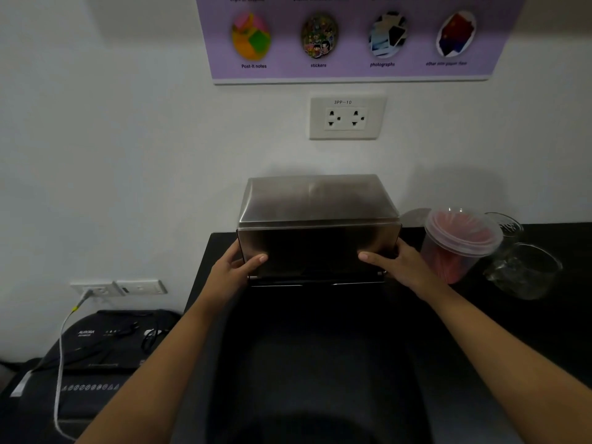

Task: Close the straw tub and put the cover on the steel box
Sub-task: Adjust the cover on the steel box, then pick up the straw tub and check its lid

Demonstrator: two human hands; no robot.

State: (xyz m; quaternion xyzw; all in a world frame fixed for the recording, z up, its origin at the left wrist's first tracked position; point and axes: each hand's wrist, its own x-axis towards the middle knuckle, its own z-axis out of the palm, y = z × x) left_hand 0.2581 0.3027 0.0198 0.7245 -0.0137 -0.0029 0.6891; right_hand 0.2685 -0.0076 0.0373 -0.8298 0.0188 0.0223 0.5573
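A steel box (318, 251) stands on the black counter (320, 331) against the wall, with its steel cover (317, 200) sitting on top. My left hand (238, 267) grips the lower left corner of the cover's front, thumb on the front face. My right hand (397, 265) grips the lower right corner the same way. To the right stands a clear plastic tub of red straws (458, 248) with its clear lid (464, 230) resting on top, slightly tilted.
Two clear glass jugs (525, 270) stand right of the straw tub. A black paper shredder (96, 354) with a plugged-in cable sits below the counter's left edge. A wall socket (347, 118) and a purple poster (352, 36) are above the box.
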